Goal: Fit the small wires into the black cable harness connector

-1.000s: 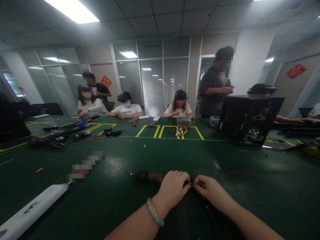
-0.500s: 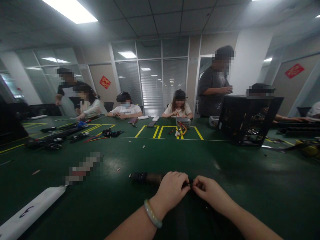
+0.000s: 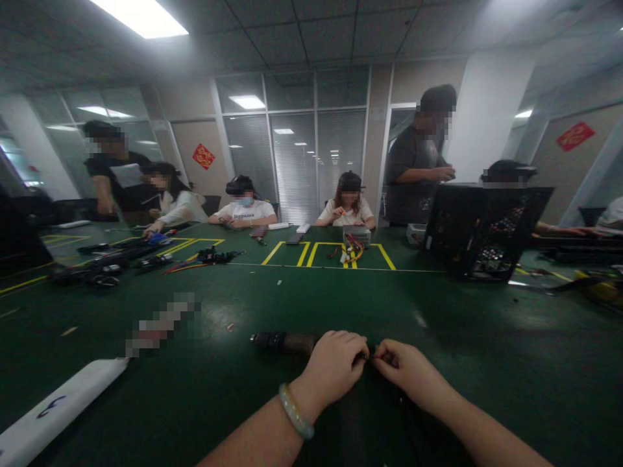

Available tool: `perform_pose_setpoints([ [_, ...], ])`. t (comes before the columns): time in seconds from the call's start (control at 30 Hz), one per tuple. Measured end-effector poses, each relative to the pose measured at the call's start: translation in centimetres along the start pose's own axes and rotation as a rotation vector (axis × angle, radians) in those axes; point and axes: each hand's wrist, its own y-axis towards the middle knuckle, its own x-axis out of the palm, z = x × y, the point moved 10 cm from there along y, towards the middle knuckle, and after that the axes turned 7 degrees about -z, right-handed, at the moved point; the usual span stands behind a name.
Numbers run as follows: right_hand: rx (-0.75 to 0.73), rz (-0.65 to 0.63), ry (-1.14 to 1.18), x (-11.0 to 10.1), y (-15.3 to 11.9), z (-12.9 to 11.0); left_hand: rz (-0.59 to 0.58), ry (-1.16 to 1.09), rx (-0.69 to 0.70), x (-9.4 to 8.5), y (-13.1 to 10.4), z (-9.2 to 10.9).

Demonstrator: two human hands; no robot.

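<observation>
A: How far along are we?

B: Mid-handling, I'd judge. On my feed the left hand (image 3: 335, 360) overlaps the dark cylinder (image 3: 298, 344); its grip looks clamped on a small dark piece (image 3: 364, 355), just right of the cylinder's visible part. The right hand (image 3: 413, 373) is curled in beside that piece, but I can't tell whether its grip is together on it. I see nothing clearly finished; the hands hide what's left.

A: And around them?

B: Left of the cylinder and nearer me, a white bar (image 3: 65, 402) lies on the desk (image 3: 302, 305). Beyond the cylinder, to its right, stands a black case (image 3: 462, 227).

A: Any change since a second ago?

B: Hardly any at the hands. Far beyond the cylinder, to its left, a standing co-worker (image 3: 117, 175) has passed behind a seated co-worker (image 3: 182, 201), who now leans forward, reaching.
</observation>
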Motion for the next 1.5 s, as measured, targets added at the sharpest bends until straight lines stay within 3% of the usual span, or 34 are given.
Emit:
perform_pose_setpoints([
  [0.57, -0.017, -0.005, 0.036, 0.1, 0.0, 0.1, 0.008, -0.009, 0.018, -0.1, -0.1, 0.3],
  [0.77, 0.003, -0.006, 0.036, 0.0, -0.1, -0.3, 0.014, -0.007, -0.06, 0.1, 0.1, -0.7],
  [1.03, -0.002, 0.007, 0.014, 0.0, 0.0, 0.0, 0.01, 0.003, 0.014, -0.2, 0.0, 0.1],
  [1.27, -0.005, -0.002, 0.044, 0.0, 0.0, -0.1, 0.021, 0.006, -0.03, 0.1, 0.2, -0.5],
  [1.5, -0.006, -0.017, 0.052, 0.0, -0.2, -0.3, 0.007, -0.014, 0.021, -0.3, 0.1, 0.0],
])
